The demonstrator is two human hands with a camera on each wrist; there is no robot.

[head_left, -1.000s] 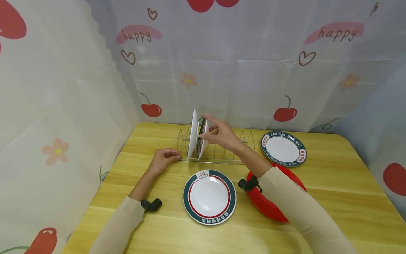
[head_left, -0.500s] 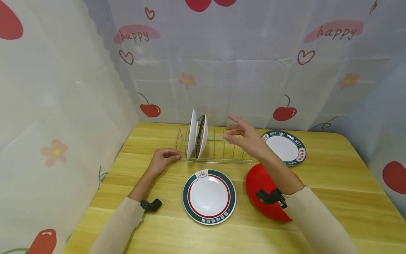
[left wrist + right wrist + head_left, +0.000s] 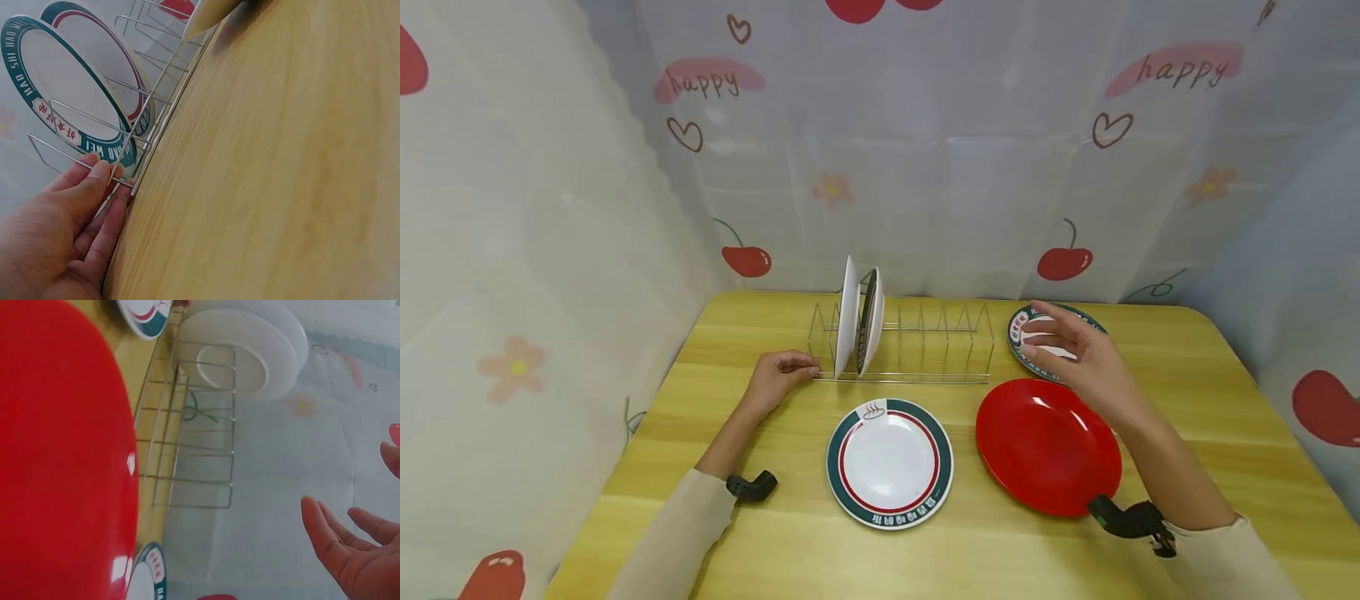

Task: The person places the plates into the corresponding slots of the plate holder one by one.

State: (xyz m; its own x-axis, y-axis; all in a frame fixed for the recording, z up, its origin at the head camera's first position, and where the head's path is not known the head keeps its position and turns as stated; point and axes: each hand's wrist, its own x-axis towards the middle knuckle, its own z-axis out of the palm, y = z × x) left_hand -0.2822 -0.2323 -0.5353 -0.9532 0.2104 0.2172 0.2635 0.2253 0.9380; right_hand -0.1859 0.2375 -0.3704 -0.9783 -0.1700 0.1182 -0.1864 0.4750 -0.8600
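The near left corner of a wire dish rack (image 3: 940, 382) is pinched between the thumb and fingers of a left hand (image 3: 772, 382) at a wooden table (image 3: 797, 550). Nothing is held by the right hand (image 3: 1082, 358) — its fingers are parted and gently bent, raised in the air, and a green-rimmed plate (image 3: 1019, 329) right of the rack is partly hidden by it in the head view. Two plates are propped on edge in the rack's left half: an outer plate (image 3: 847, 321), lettered "HAO SHI HAO WEI" in the left wrist view, and, just beside it, an inner plate (image 3: 873, 321) ringed in red. Their printed faces are turned toward the rack's left end, their white backs toward the right. Laid flat in front of the rack is a steam-motif plate (image 3: 891, 464), also rimmed in green; near it, to the right, a glossy red plate (image 3: 1048, 450) is set. The scene is backed by a pale curtain (image 3: 925, 192) printed with cherries, hearts and "happy".
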